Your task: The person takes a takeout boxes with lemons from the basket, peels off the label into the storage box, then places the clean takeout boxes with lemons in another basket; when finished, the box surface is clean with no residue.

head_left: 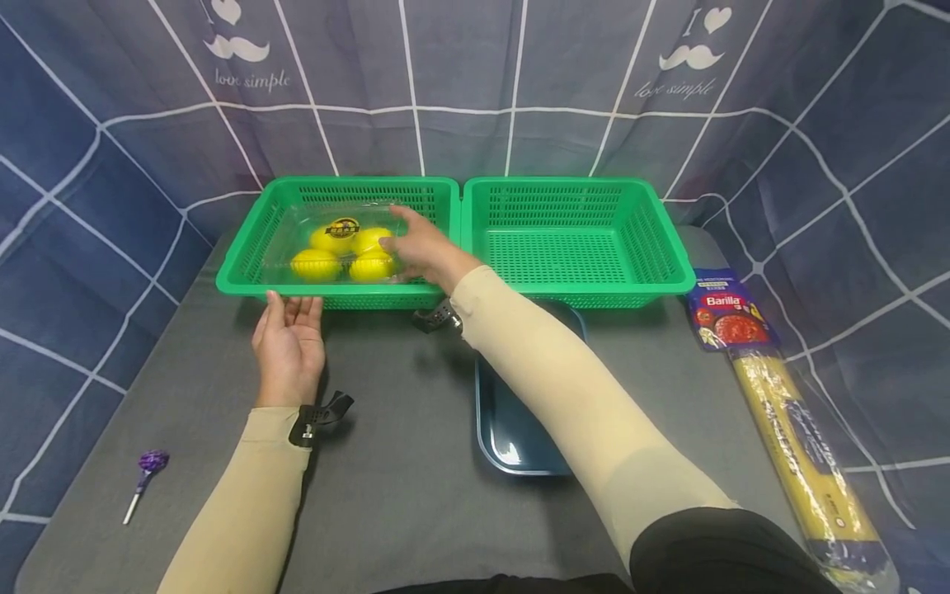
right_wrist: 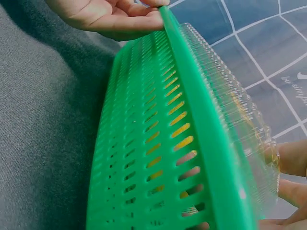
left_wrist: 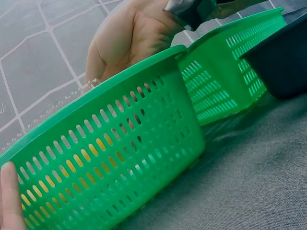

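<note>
A clear plastic box (head_left: 342, 228) with a dark label on its lid holds several yellow lemons (head_left: 317, 266). It sits tilted in the left green basket (head_left: 245, 286). My right hand (head_left: 429, 249) grips the box's right end, thumb and fingers spread around its edge. At the basket's front rim, my left hand (head_left: 291, 351) is palm up and pinches the rim, with the thumb on top and fingers underneath. The right wrist view shows the box's ridged edge (right_wrist: 240, 120) standing above the rim, and the left hand (right_wrist: 110, 17) at the rim's far end.
A second green basket (head_left: 557, 256) stands against the first. Under my right forearm lies a dark blue tray (head_left: 512, 445). To the right are a Barilla pouch (head_left: 731, 309) and a long pack of pasta (head_left: 805, 462); a purple lollipop (head_left: 152, 462) lies at the left.
</note>
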A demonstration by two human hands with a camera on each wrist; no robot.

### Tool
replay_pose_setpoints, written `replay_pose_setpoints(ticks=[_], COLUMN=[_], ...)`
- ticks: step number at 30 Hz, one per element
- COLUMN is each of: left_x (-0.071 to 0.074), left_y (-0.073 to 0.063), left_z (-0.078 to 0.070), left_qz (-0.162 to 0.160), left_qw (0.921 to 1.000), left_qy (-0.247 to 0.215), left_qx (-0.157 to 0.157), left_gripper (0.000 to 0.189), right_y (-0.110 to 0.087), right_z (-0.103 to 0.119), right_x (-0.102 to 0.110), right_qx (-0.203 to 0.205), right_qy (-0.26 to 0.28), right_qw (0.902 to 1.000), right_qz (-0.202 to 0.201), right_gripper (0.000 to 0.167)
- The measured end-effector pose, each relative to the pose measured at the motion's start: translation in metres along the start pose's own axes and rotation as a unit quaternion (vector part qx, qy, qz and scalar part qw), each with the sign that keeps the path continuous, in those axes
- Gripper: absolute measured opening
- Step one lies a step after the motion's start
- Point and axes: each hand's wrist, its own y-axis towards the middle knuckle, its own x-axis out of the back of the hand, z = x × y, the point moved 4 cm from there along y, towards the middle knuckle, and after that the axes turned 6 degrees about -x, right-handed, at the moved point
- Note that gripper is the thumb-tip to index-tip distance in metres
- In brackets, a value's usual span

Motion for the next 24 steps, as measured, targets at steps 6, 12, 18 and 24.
replay_pose_setpoints(ticks=[6, 12, 18, 24], left_x=[0.001, 0.000, 0.001, 0.000], left_y=[0.001, 0.001, 0.002, 0.002], left_z=[-0.001, 0.000, 0.000, 0.000], left_qz=[0.002, 0.004, 0.000, 0.002], left_qw=[1.0000, 0.9999, 1.0000, 1.0000], left_qy=[0.001, 0.011, 0.009, 0.004], left_qx=[0.002, 0.002, 0.001, 0.006], left_gripper=[0.043, 0.043, 0.039, 0.036], right_y=[-0.005, -0.012, -0.019, -0.027], right_z=[0.004, 0.005, 0.008, 0.011], right_x=[0.005, 0.011, 0.014, 0.018], right_qx=[0.006, 0.014, 0.023, 0.029], right_qy=[0.023, 0.027, 0.029, 0.034], right_qw=[0.9997, 0.9995, 0.9993, 0.9989], right_qz=[0.005, 0.004, 0.007, 0.012], right_gripper=[0.076, 0.076, 0.076, 0.077])
